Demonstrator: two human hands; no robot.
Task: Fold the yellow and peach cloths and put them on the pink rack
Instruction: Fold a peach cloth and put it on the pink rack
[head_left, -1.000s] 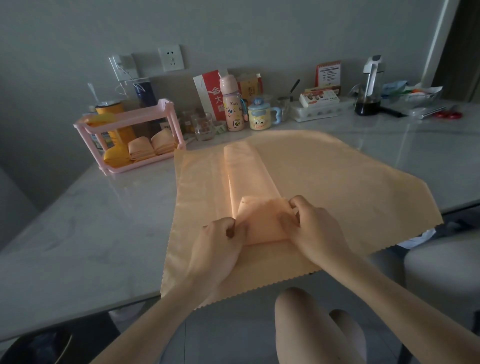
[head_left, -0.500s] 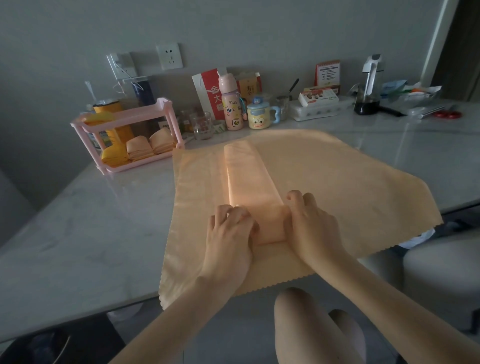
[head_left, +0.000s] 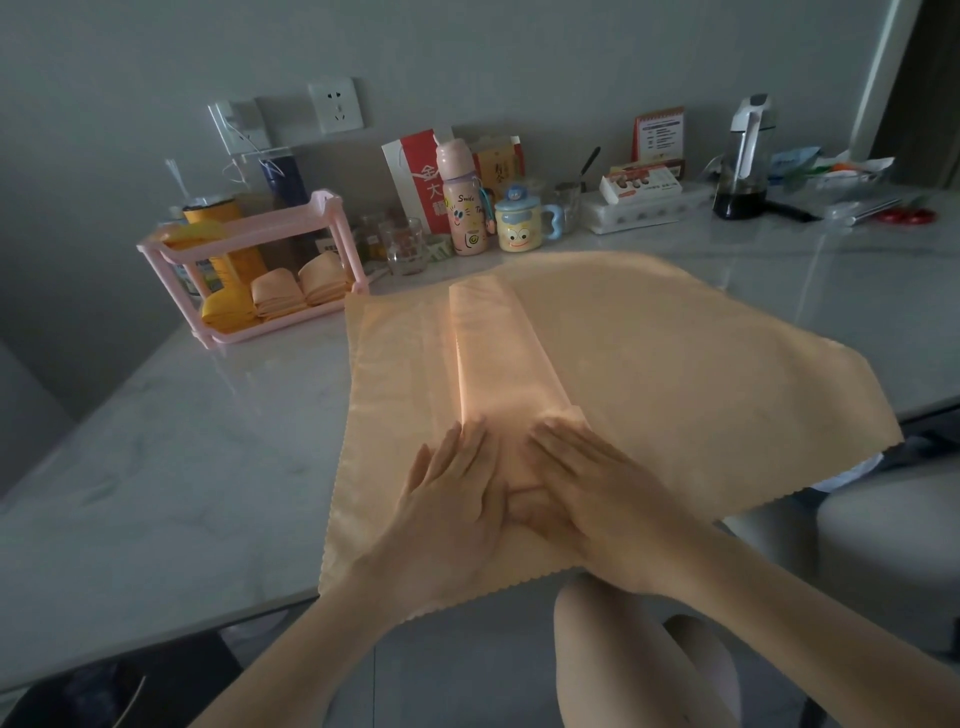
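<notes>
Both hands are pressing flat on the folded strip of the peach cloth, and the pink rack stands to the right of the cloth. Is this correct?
Not quite. In the head view the pink rack stands to the left of the peach cloth, not the right. The rest holds: the left hand and right hand press flat on the folded strip.

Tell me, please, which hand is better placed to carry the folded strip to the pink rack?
Left, probably. The left hand presses the folded strip on the side where the pink rack stands; the right hand would cross over.

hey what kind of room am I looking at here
Most likely a home kitchen or dining area: a marble-look table set against the wall holds a cartoon mug, a kids' water bottle and a glass jug of dark liquid.
</notes>
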